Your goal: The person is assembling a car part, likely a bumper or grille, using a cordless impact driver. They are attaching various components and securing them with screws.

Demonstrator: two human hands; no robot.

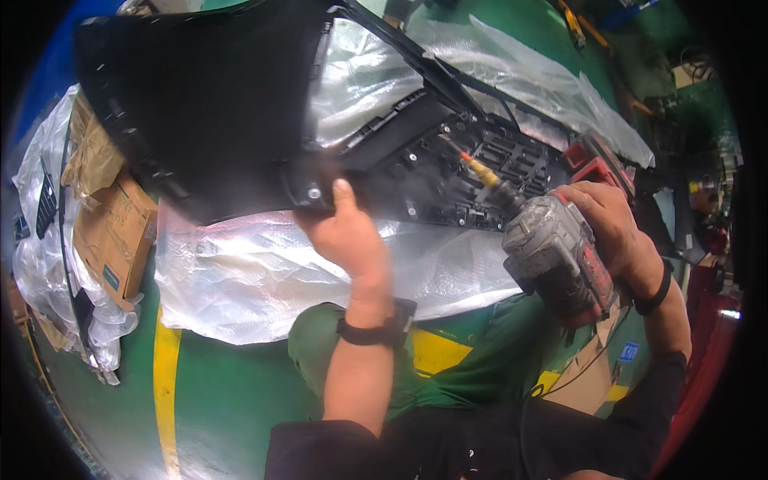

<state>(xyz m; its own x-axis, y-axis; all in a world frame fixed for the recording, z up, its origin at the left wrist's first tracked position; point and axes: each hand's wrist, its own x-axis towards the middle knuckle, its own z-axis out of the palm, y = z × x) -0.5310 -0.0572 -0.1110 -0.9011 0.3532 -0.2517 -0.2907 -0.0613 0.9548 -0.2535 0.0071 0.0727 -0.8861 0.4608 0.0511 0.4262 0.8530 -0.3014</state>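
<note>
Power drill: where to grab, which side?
Probably the section between grey body and red-and-black base, where the person's right grip wraps it. Come from the person's right: the bit points forward-left, away from that side.

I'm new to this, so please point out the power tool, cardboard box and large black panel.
Power tool (pixel 550 244): head view, on its worn housing.
Cardboard box (pixel 116 232): head view, on its broad face.
Black panel (pixel 214 108): head view, on its smooth surface.
</note>
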